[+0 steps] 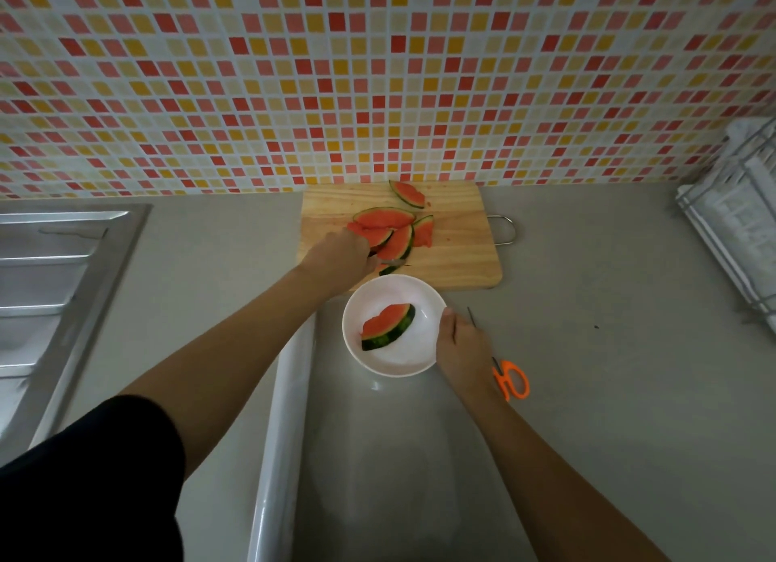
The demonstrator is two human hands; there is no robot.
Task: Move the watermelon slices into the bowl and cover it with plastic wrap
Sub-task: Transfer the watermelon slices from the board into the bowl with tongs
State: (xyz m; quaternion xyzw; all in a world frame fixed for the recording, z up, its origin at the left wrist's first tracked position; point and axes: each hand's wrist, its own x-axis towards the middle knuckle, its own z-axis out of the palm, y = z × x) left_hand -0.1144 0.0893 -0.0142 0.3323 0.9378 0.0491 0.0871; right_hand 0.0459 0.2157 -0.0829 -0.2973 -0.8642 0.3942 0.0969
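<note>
A white bowl [403, 357] stands on the grey counter just in front of a wooden cutting board [457, 250]. One watermelon slice [388, 326] lies inside the bowl. Several more slices [384, 221] are piled on the board, and a single slice [408, 194] lies apart at its far edge. My left hand [338, 259] reaches onto the board and closes on a slice at the near side of the pile. My right hand [462, 347] grips the bowl's right rim. A roll of plastic wrap [285, 427] lies on the counter left of the bowl, with a clear sheet pulled out under the bowl.
Orange-handled scissors [512, 381] lie right of the bowl, partly under my right wrist. A steel sink drainboard [54, 292] sits at the left. A white wire rack [739, 221] stands at the right edge. A tiled wall rises behind the board.
</note>
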